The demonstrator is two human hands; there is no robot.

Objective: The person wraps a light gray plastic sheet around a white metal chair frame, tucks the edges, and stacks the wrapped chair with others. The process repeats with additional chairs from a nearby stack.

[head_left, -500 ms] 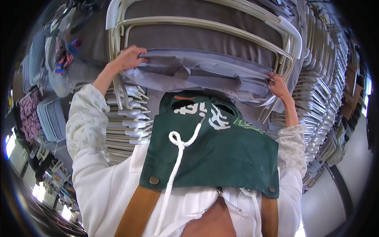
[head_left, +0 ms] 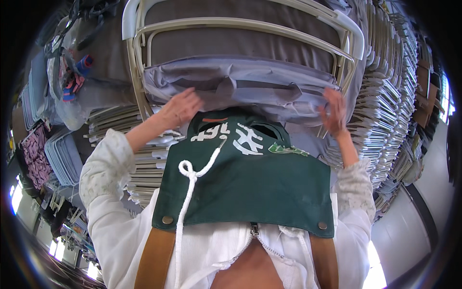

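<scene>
While stacked frames (head_left: 385, 125) fill the right side, a grey fabric cover (head_left: 240, 89) sits upper centre on a cream metal frame (head_left: 132, 62). Left hand (head_left: 180, 108) touches its lower edge, fingers loose; right hand (head_left: 334, 111) open beside it. Clear bag (head_left: 67, 86) upper left holds coloured items.

I see my left hand (head_left: 180, 108) raised at centre-left of the frame, fingers loosely curled and pointing up to the right, with the white-sleeved forearm climbing to it from the lower left. My right hand (head_left: 334, 111) is up at centre-right, palm turned inward and fingers spread open, gripping nothing; its forearm rises almost straight from the lower right.
</scene>
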